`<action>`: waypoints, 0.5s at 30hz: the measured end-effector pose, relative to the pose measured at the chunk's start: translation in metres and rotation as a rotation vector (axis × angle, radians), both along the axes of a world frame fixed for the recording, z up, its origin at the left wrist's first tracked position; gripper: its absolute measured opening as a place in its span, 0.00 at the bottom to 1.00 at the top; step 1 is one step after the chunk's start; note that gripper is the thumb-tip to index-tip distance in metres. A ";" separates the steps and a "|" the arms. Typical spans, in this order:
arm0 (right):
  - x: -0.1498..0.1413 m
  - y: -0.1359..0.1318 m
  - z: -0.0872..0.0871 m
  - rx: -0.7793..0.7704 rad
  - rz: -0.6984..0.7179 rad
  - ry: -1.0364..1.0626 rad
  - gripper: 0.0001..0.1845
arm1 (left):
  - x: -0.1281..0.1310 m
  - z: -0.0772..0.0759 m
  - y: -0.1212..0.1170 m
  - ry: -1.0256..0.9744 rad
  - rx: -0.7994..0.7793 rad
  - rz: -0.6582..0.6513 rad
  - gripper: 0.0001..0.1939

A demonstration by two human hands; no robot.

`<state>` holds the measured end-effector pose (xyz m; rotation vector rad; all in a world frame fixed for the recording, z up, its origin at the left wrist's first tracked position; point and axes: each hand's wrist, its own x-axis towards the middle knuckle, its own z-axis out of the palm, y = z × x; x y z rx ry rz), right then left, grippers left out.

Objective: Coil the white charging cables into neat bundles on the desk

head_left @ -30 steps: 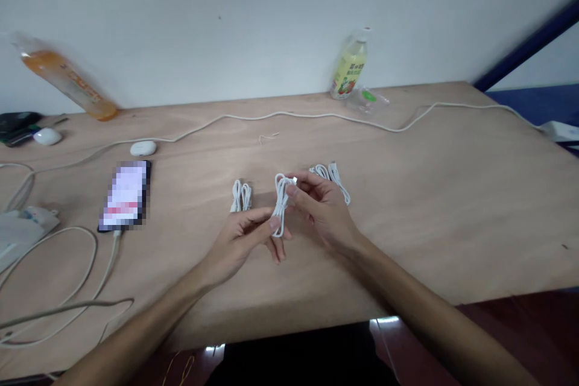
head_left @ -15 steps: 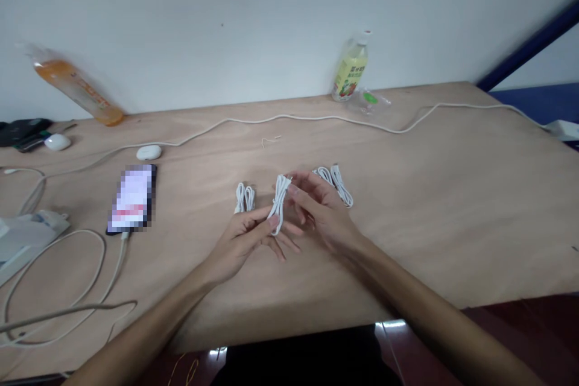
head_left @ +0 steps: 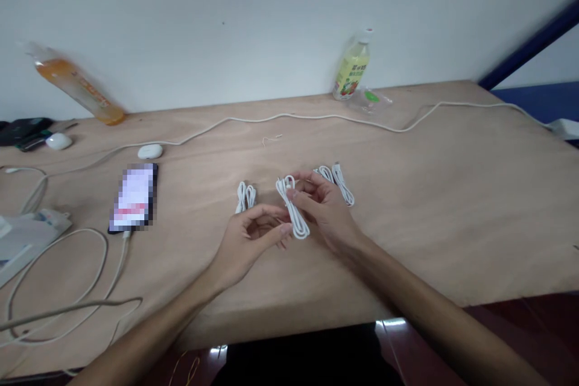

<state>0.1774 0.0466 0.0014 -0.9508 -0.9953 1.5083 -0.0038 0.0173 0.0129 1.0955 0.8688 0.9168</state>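
Though slim, a looped white cable (head_left: 295,216)

Single head cam on the person, looking forward and down at the table (head_left: 434,217). Close range: left hand (head_left: 239,242) and right hand (head_left: 329,208) near frame center, forearms (head_left: 420,298) entering from 7 and 5 o'clock. Wall (head_left: 271,24) fills 12, dark clothing (head_left: 303,359) sits at 6. Table's back edge rises slightly toward 3.

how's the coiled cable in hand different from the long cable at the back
The coiled cable is looped into a compact bundle; the long cable runs stretched out in gentle waves. The coiled cable is held up in the right hand, while the long cable lies on the table. Both are whitish.
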 end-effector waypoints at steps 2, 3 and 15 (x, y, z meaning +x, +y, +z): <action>0.000 0.000 0.001 0.034 -0.033 -0.039 0.24 | 0.001 -0.001 -0.001 -0.008 -0.011 0.002 0.17; 0.000 -0.001 0.001 0.049 -0.038 -0.053 0.24 | 0.002 -0.002 -0.001 -0.013 -0.019 -0.006 0.17; 0.001 0.000 0.000 0.087 -0.036 -0.061 0.25 | 0.002 0.000 -0.004 0.026 0.034 0.057 0.15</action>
